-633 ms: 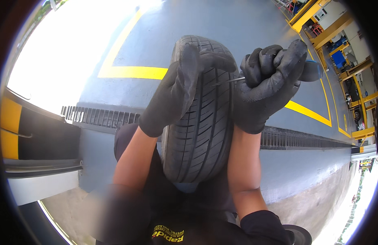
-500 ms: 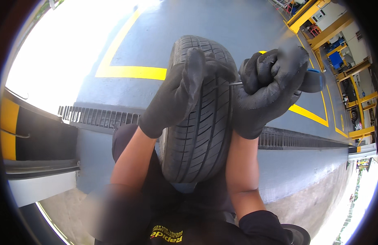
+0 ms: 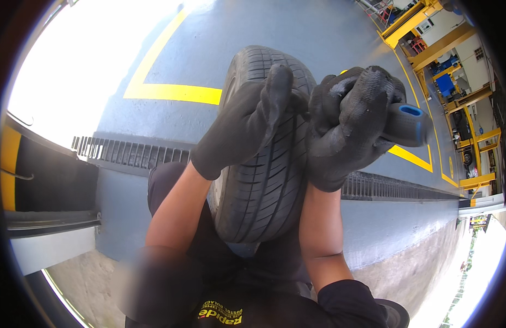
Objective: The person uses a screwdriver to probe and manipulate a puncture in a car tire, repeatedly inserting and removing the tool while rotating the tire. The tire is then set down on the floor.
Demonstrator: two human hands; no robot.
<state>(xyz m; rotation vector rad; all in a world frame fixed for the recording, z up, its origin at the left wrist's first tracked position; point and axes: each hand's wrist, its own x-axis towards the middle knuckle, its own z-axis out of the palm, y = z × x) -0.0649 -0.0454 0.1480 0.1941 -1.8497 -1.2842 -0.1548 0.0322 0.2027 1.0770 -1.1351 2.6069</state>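
Observation:
A black tyre (image 3: 264, 191) stands upright between my legs, its grooved tread facing me. Across the upper tread lies my left hand (image 3: 247, 117) in a black glove, thumb sticking up and fingers bent over the rubber, partly hidden behind the thumb. My right hand (image 3: 354, 123), gloved the same way, is closed in a fist at the tyre's right side. It grips a screwdriver (image 3: 409, 126) by its dark handle with a blue-ringed end, which juts out to the right. The screwdriver's shaft and tip are hidden by my hands.
Behind the tyre a grated floor drain (image 3: 395, 187) crosses the blue-grey floor, and yellow lines (image 3: 173, 93) mark it. Yellow steel frames (image 3: 472, 142) and equipment stand at far right. A black and yellow post (image 3: 9, 164) is at left.
My right hand has tilted, so the handle's end shows more and sits lower; the metal shaft seen before is now covered. My left hand has shifted slightly right, closer to the right one.

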